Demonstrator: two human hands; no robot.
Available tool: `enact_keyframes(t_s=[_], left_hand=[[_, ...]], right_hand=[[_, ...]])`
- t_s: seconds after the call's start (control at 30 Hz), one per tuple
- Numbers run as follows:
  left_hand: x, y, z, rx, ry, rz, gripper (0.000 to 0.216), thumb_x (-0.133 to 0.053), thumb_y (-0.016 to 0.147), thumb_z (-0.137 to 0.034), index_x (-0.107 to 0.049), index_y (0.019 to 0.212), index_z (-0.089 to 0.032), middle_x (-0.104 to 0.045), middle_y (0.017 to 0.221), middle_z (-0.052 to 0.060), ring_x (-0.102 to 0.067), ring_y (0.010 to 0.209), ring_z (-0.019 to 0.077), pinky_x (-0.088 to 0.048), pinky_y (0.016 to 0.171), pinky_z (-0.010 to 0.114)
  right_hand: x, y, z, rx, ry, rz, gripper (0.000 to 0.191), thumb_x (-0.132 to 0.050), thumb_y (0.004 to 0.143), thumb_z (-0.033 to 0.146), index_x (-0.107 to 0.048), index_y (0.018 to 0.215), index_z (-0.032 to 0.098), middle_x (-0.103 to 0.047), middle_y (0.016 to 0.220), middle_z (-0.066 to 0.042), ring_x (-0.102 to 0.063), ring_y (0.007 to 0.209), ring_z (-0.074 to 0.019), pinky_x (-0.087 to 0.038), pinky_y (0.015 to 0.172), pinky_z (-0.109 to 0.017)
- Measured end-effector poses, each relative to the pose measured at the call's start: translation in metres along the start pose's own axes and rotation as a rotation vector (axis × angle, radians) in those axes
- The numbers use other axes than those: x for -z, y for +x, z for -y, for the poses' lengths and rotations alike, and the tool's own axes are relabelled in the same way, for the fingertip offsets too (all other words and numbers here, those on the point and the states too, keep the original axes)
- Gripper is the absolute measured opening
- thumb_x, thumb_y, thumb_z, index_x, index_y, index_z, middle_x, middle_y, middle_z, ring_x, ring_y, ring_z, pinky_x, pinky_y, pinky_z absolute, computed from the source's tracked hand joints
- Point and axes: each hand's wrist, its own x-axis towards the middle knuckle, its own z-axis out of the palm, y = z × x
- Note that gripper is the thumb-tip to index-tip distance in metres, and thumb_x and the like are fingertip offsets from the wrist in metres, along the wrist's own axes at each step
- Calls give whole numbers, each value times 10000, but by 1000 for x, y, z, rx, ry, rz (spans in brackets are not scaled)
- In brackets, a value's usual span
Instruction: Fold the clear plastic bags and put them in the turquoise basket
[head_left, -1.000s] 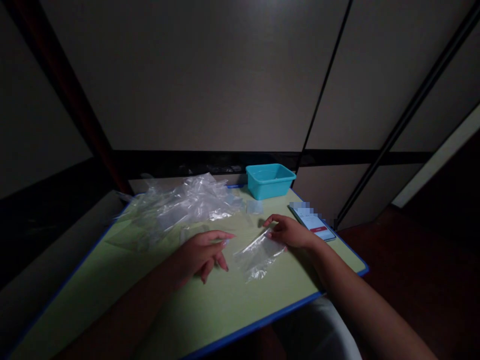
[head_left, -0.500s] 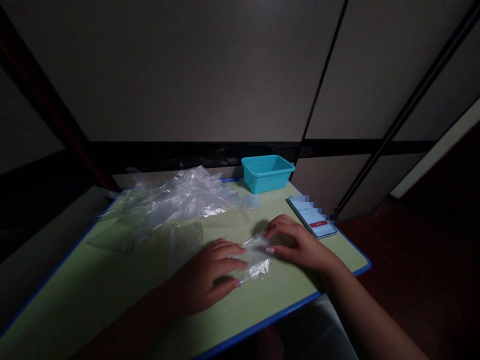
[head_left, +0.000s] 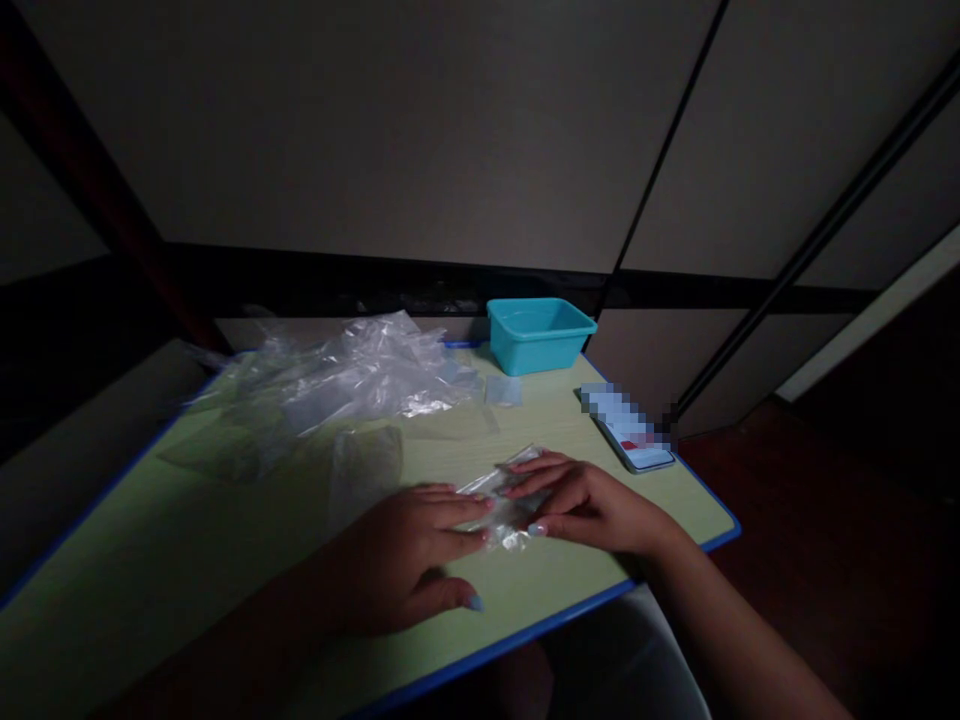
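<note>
A small clear plastic bag (head_left: pixel 495 484) lies folded on the pale green table (head_left: pixel 555 590), shiny and partly hidden under my fingers. My left hand (head_left: pixel 420 550) rests at its left side, fingers stretched over the plastic and thumb out on the tabletop. From the right, my right hand (head_left: pixel 581 500) presses on the bag with its fingers spread and nothing gripped. Left of the bag, another flat clear bag (head_left: pixel 367 465) lies partly behind my left hand.
A heap of crumpled clear plastic bags (head_left: pixel 375 365) covers the back left. A turquoise basket (head_left: pixel 536 340) stands at the back edge, with a small flat packet (head_left: pixel 502 391) before it. On the right lies a phone (head_left: pixel 626 430). Cupboard panels (head_left: pixel 390 130) rise behind the table.
My right hand has flattened, its fingers reaching further left over the bag. My left thumb has moved off the plastic toward me. The bag looks narrower. The view has shifted slightly.
</note>
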Motion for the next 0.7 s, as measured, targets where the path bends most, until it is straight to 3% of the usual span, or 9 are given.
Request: enact_keyframes(t_s=[0.17,0.5,0.7], left_hand=[[-2,0,-1,-27,52,-35,484,-572,802,-488,-567,1204,-218,-581,1245,101,-525,1153,275,-337,1008,489],[-3,3,-7,-27,43,7,537,-554,834,-417,-424,1331,-259,-418,1400,62,-383,1282,258,-245,1065,509],[-5,0,-6,1,1,-9,520,-559,838,-367,-426,1329,-260,-413,1404,50,-375,1290,234,-233,1084,478]], right_hand=[[0,1,1,-2,43,10,100,-638,804,223,-716,865,210,-681,1060,-49,-554,1107,-164,-311,1043,-396],[1,0,1,-30,49,6,108,-632,809,216,-711,882,221,-690,1035,-38,-563,1094,-149,-287,1054,-389],[3,-3,2,-77,24,-37,97,-632,812,236,-714,859,217,-692,1031,-46,-538,1136,-169,-230,1068,-410]])
